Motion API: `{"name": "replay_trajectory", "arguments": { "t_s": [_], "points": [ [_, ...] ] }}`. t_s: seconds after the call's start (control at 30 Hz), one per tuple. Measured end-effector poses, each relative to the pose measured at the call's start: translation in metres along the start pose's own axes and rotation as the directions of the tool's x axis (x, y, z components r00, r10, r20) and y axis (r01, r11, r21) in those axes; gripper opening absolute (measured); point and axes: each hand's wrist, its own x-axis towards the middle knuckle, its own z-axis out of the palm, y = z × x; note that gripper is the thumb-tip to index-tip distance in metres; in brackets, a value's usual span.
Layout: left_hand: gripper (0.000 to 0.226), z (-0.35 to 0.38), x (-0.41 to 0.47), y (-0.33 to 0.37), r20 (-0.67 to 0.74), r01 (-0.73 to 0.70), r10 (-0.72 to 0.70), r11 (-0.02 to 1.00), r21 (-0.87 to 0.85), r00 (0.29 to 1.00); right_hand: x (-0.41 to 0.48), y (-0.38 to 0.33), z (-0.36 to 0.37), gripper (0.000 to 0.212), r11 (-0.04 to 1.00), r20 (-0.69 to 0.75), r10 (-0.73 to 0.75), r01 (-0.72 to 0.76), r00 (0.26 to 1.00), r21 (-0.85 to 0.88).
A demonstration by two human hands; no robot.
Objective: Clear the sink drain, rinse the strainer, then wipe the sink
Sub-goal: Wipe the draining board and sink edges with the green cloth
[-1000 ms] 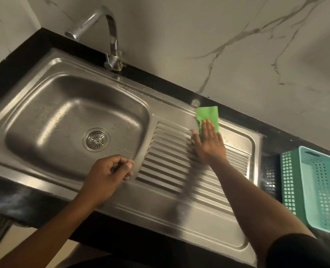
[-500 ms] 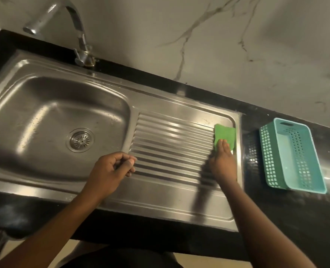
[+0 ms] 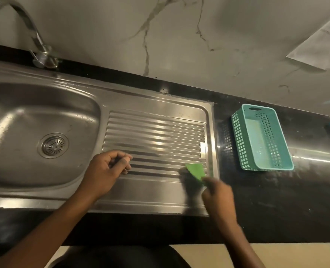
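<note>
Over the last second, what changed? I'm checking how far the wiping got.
The right hand drew the green cloth from the drainboard's back edge, along its right side, to the front right corner. The left hand stayed curled at the basin's edge; strainer and teal basket are unmoved.

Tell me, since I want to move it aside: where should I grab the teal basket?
Take the teal basket by the handle slot in its far short wall, or pinch a long rim. Come from above: it sits upright, open top, apparently empty, on the black counter.
</note>
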Motion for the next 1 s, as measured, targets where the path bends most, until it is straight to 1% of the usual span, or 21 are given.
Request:
{"name": "replay_trajectory", "arguments": {
  "t_s": [0.03, 0.1, 0.17, 0.2, 0.23, 0.27, 0.3, 0.33, 0.37, 0.4, 0.43, 0.53, 0.63, 0.67, 0.77, 0.87, 0.93, 1.0],
  "points": [
    [0.025, 0.002, -0.002, -0.001, -0.011, 0.005, -0.005, 1.000, -0.001, 1.000, 0.014, 0.002, -0.013, 0.040, 1.000, -0.099, -0.001, 0.003, 0.995, 0.016],
    [0.026, 0.005, -0.007, -0.002, -0.035, 0.013, -0.013, 1.000, 0.002, 0.999, 0.051, 0.001, -0.035, 0.039, 0.999, -0.266, -0.034, 0.043, 0.963, 0.026],
    [0.029, 0.007, -0.010, -0.003, -0.061, 0.012, -0.012, 1.000, 0.004, 0.998, 0.091, -0.009, -0.048, 0.035, 0.995, -0.360, -0.100, 0.099, 0.928, -0.022],
    [0.030, 0.008, -0.012, -0.004, -0.075, 0.011, -0.010, 1.000, 0.003, 0.997, 0.110, -0.013, -0.050, 0.035, 0.992, -0.362, -0.127, 0.117, 0.923, -0.048],
    [0.029, 0.009, -0.014, -0.005, -0.088, 0.010, -0.010, 1.000, 0.002, 0.996, 0.127, -0.017, -0.049, 0.036, 0.989, -0.320, -0.147, 0.132, 0.936, -0.070],
    [0.027, 0.009, -0.016, -0.005, -0.099, 0.010, -0.009, 1.000, 0.002, 0.995, 0.142, -0.020, -0.046, 0.037, 0.985, -0.231, -0.155, 0.133, 0.961, -0.107],
    [0.024, 0.009, -0.018, -0.006, -0.108, 0.013, -0.013, 1.000, 0.002, 0.994, 0.153, -0.023, -0.042, 0.038, 0.978, -0.094, -0.139, 0.121, 0.986, -0.172],
    [0.023, 0.008, -0.021, -0.007, -0.119, 0.017, -0.017, 1.000, 0.002, 0.993, 0.158, -0.026, -0.036, 0.039, 0.961, 0.064, -0.100, 0.113, 0.993, -0.251],
    [0.022, 0.008, -0.024, -0.008, -0.131, 0.019, -0.019, 1.000, 0.001, 0.991, 0.159, -0.029, -0.029, 0.042, 0.940, 0.190, -0.071, 0.129, 0.979, -0.315],
    [0.023, 0.007, -0.027, -0.010, -0.146, 0.019, -0.019, 1.000, -0.003, 0.989, 0.157, -0.029, -0.021, 0.043, 0.920, 0.260, -0.067, 0.161, 0.963, -0.358],
    [0.025, 0.006, -0.031, -0.012, -0.161, 0.020, -0.022, 1.000, -0.009, 0.987, 0.152, -0.028, -0.014, 0.042, 0.907, 0.279, -0.081, 0.187, 0.957, -0.378],
    [0.024, 0.002, -0.041, -0.022, -0.193, 0.034, -0.035, 0.999, -0.012, 0.981, 0.123, -0.015, 0.000, 0.038, 0.917, 0.212, -0.139, 0.206, 0.967, -0.341],
    [0.013, -0.001, -0.049, -0.030, -0.201, 0.057, -0.064, 0.998, -0.037, 0.978, 0.087, 0.009, 0.008, 0.048, 0.918, 0.150, -0.170, 0.212, 0.974, -0.334],
    [0.015, -0.002, -0.051, -0.032, -0.199, 0.063, -0.071, 0.997, -0.045, 0.977, 0.074, 0.017, 0.012, 0.049, 0.914, 0.138, -0.176, 0.214, 0.975, -0.343],
    [0.023, -0.008, -0.053, -0.035, -0.174, 0.056, -0.062, 0.998, -0.039, 0.983, 0.035, 0.031, 0.024, 0.041, 0.911, 0.119, -0.161, 0.194, 0.980, -0.363],
    [0.023, -0.016, -0.050, -0.035, -0.141, 0.037, -0.043, 0.998, -0.041, 0.989, 0.021, 0.037, 0.028, 0.028, 0.901, 0.080, -0.172, 0.190, 0.982, -0.390],
    [0.023, -0.025, -0.051, -0.036, -0.113, 0.029, -0.032, 0.999, -0.031, 0.993, 0.022, 0.034, 0.036, 0.024, 0.914, 0.044, -0.191, 0.193, 0.981, -0.357],
    [0.023, -0.035, -0.053, -0.039, -0.088, 0.024, -0.025, 1.000, -0.009, 0.996, 0.024, 0.023, 0.052, 0.034, 0.940, 0.023, -0.146, 0.146, 0.989, -0.309]
  ]
}}
